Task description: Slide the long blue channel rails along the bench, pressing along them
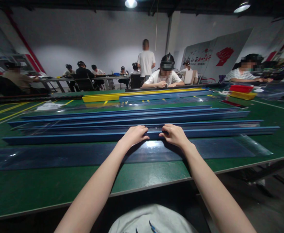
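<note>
A long blue channel strip (217,132) lies across the green table in front of me. Near its middle, my left hand (135,134) grips it with fingers curled over the far side and the thumb on the near side. A short gap to the right, my right hand (173,134) holds the same strip in a like way. Between me and that strip a clear plastic film strip (78,155) lies flat, with light glinting off it. Just behind stands another blue channel strip (219,116), parallel to the first.
Farther back lie a yellow channel strip (100,97), a red tray (241,88) and a yellow tray (244,95). A dark flat phone-like object (233,104) rests at the right. Across the green table (146,181) a person (164,76) sits working; several other people are beyond.
</note>
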Available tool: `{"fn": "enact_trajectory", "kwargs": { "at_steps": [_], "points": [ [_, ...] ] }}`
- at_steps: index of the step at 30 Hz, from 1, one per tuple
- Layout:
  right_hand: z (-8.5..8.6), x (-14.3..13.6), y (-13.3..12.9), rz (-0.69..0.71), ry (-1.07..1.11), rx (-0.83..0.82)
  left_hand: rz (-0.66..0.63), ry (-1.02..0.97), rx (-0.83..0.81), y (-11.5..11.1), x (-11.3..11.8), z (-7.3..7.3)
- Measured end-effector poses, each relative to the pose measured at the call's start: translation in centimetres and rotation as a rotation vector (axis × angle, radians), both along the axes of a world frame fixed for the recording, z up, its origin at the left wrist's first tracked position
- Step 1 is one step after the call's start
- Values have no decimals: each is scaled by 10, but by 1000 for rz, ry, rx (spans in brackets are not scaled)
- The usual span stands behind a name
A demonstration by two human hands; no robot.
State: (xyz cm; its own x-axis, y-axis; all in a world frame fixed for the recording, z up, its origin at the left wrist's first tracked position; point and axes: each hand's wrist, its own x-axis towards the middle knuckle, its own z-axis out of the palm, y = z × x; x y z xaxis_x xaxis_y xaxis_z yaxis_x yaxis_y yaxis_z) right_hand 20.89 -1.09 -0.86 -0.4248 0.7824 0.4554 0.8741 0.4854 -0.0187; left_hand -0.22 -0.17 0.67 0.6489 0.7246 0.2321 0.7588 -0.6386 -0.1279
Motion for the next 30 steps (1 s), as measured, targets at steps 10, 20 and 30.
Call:
{"fn": "enact_trajectory", "kwargs": {
  "at_steps": [10,20,30],
  "points": [
    [2,7,-2,-40,6,-19,-9,-5,11,-2,-1,2],
    [3,16,-4,-95,18,-20,-28,3,21,0,-1,1],
    [1,14,-4,-78,-7,-57,-32,-14,-1,-1,1,3]
  ]
}}
